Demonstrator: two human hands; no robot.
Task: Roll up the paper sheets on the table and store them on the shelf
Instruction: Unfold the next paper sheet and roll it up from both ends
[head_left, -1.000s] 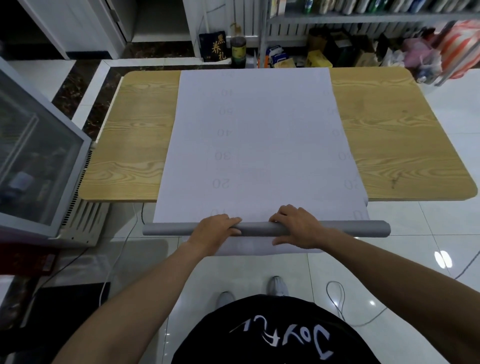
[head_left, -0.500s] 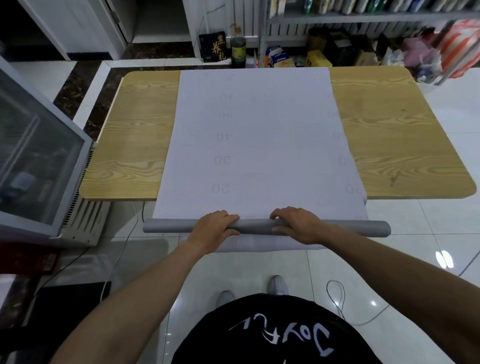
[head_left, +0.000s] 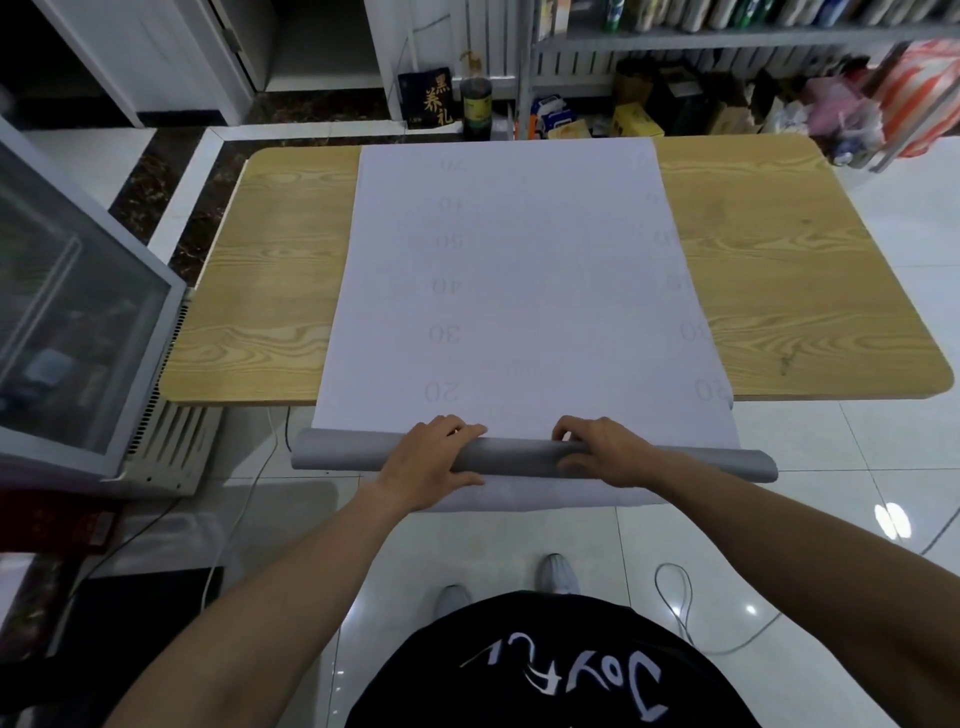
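Observation:
A large white paper sheet (head_left: 519, 270) with faint numbers lies down the middle of the wooden table (head_left: 260, 291) and hangs over its near edge. Its near end is wound into a grey roll (head_left: 519, 457) held just off the table's front. My left hand (head_left: 431, 462) grips the roll left of centre, fingers curled over its top. My right hand (head_left: 608, 452) grips it right of centre in the same way. A loose flap of paper hangs below the roll. The shelf (head_left: 727, 36) stands beyond the table's far right.
A glass-fronted cabinet (head_left: 67, 312) stands close on the left. Beyond the table's far edge are a dark bottle (head_left: 477, 111), a black box (head_left: 428, 98) and boxes and bags under the shelf. Cables lie on the tiled floor near my feet.
The roll has grown thicker and the sheet has been drawn toward me, its printed numbers sliding nearer. My fingers have shifted over the top of the roll.

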